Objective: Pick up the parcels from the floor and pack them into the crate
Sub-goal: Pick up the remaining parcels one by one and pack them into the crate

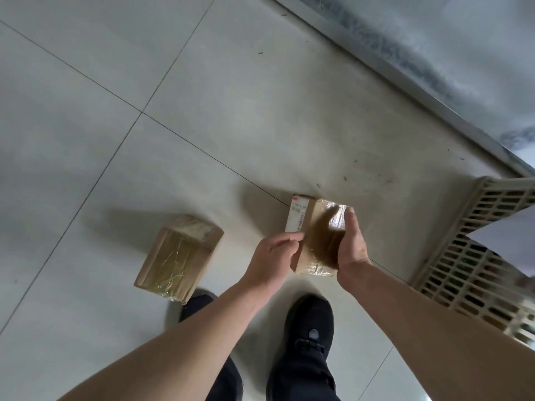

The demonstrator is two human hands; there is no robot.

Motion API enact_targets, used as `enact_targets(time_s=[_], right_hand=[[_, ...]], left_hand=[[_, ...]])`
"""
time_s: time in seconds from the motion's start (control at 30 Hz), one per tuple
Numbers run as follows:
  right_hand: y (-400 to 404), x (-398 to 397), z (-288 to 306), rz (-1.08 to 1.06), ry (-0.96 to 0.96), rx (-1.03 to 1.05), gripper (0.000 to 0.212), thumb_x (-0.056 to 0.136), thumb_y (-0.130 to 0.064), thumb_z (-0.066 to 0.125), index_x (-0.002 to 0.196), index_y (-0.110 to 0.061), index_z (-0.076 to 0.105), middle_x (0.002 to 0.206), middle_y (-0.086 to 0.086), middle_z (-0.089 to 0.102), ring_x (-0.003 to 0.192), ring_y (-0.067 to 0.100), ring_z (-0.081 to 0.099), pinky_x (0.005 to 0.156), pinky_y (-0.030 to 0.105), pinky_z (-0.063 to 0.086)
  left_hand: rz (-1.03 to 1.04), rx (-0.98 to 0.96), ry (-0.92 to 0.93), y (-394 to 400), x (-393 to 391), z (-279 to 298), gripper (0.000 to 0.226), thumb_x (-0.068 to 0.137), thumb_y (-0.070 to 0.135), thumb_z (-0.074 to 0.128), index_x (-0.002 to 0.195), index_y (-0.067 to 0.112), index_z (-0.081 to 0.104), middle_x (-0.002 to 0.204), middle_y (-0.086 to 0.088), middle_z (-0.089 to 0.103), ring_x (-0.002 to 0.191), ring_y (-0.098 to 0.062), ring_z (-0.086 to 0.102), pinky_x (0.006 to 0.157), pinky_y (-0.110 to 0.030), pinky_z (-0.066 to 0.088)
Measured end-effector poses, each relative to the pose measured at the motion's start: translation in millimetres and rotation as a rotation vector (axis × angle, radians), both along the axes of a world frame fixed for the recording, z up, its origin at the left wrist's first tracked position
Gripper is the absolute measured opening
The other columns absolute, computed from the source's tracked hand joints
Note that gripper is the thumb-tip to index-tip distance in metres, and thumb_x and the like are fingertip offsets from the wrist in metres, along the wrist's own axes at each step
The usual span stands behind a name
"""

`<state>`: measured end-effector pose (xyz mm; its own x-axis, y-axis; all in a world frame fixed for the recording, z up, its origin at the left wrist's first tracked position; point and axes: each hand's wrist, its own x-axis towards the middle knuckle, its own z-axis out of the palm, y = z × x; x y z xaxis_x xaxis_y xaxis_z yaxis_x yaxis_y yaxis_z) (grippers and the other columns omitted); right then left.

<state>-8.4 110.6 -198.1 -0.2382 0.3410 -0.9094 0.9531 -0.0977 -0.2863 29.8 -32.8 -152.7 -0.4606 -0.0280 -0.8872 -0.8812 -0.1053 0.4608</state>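
Parcel (317, 235) sits between your hands above the floor (202, 111): left hand (272, 261) pinches its left edge, right hand (351, 244) cups its right side. Second parcel (179, 256) lies left; crate (474, 256) right.

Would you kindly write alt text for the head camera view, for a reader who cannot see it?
A person holds a taped cardboard parcel between their left hand and right hand above a tiled floor. A second parcel lies on the floor to the left, and a slotted plastic crate stands at the right.
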Motion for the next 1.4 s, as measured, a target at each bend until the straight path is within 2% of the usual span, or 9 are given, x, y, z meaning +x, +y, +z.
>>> enact_targets(time_s=[0.13,0.33,0.47,0.57,0.73,0.83,0.97,1.13,1.4], right_hand=[[4.0,-1.9,-0.7,0.105,0.034,0.292,0.063,0.099,-0.06,0.042,0.15,-0.022,0.043,0.14,0.014,0.056,0.126,0.036,0.052,0.104,0.042,0.043],[22.4,-12.2,-0.4,0.233,0.051,0.405,0.06,0.105,-0.019,0.033,0.161,-0.035,0.02,0.161,0.004,0.039,0.141,0.034,0.045,0.115,0.044,0.039],[29.5,-10.9,4.1,0.234,-0.101,0.331,0.08,0.097,-0.001,0.033,0.161,-0.044,0.01,0.159,0.005,0.041,0.108,0.035,0.058,0.09,0.054,0.054],[30.0,-3.5,9.7,0.38,-0.11,0.358,0.079,0.1,-0.006,0.039,0.161,-0.042,0.004,0.153,0.009,0.046,0.095,0.034,0.057,0.076,0.049,0.055],[36.1,4.6,5.0,0.619,0.121,0.362,0.084,0.089,0.001,0.045,0.161,-0.035,0.019,0.158,0.002,0.044,0.14,0.031,0.047,0.11,0.043,0.046],[29.7,-1.2,12.3,0.667,0.12,0.159,0.082,0.079,-0.007,0.053,0.155,-0.034,0.037,0.134,-0.005,0.062,0.118,0.023,0.061,0.084,0.022,0.05],[23.6,-6.8,18.4,0.577,0.142,0.007,0.06,0.054,-0.018,0.053,0.112,-0.021,0.067,0.086,-0.004,0.07,0.082,0.015,0.062,0.065,0.021,0.044],[26.3,-6.7,31.3,0.453,0.144,-0.048,0.04,0.081,-0.059,0.063,0.073,-0.021,0.071,0.07,-0.008,0.065,0.072,0.015,0.057,0.069,0.03,0.04],[30.8,9.6,106.9,0.378,0.209,-0.093,0.047,0.067,-0.037,0.06,0.111,-0.04,0.075,0.103,-0.005,0.079,0.105,0.026,0.069,0.095,0.044,0.054]], left_hand=[[-0.046,0.028,-0.029,-0.6,2.4,-7.5,0.03,0.099,0.001,0.046,0.102,0.02,0.07,0.078,0.027,0.069,0.07,0.023,0.058,0.061,0.005,0.037],[-0.044,0.128,-0.217,25.7,8.3,-5.1,0.027,0.104,0.017,0.043,0.103,0.032,0.065,0.105,0.014,0.065,0.092,-0.001,0.054,0.091,-0.035,0.04],[0.144,0.187,-0.347,29.9,11.3,-5.6,0.029,0.104,0.028,0.044,0.133,0.03,0.048,0.121,-0.001,0.062,0.117,-0.024,0.053,0.109,-0.064,0.035],[0.215,0.051,-0.209,25.2,17.2,-14.4,0.045,0.104,0.025,0.045,0.148,0.028,0.04,0.136,-0.002,0.06,0.12,-0.017,0.056,0.109,-0.051,0.04],[0.334,-0.083,-0.168,11.8,19.0,-23.4,0.051,0.101,0.033,0.047,0.15,0.028,0.037,0.149,0.003,0.048,0.135,-0.017,0.046,0.115,-0.049,0.033],[0.362,0.017,-0.231,14.9,14.8,-25.8,0.033,0.101,0.041,0.043,0.126,0.026,0.06,0.125,0.004,0.066,0.114,-0.014,0.057,0.101,-0.044,0.037],[0.412,0.057,-0.245,15.8,2.7,-22.8,0.034,0.102,0.048,0.041,0.112,0.028,0.066,0.111,0.001,0.073,0.107,-0.021,0.065,0.098,-0.044,0.043],[0.421,-0.064,-0.211,-0.3,-3.1,-8.9,0.043,0.1,0.054,0.043,0.104,0.019,0.067,0.103,-0.006,0.074,0.096,-0.028,0.067,0.097,-0.045,0.049],[0.209,-0.15,-0.089,-7.5,-11.9,81.0,0.034,0.072,0.016,0.053,0.102,0.018,0.068,0.106,-0.008,0.074,0.093,-0.026,0.063,0.085,-0.041,0.046]])
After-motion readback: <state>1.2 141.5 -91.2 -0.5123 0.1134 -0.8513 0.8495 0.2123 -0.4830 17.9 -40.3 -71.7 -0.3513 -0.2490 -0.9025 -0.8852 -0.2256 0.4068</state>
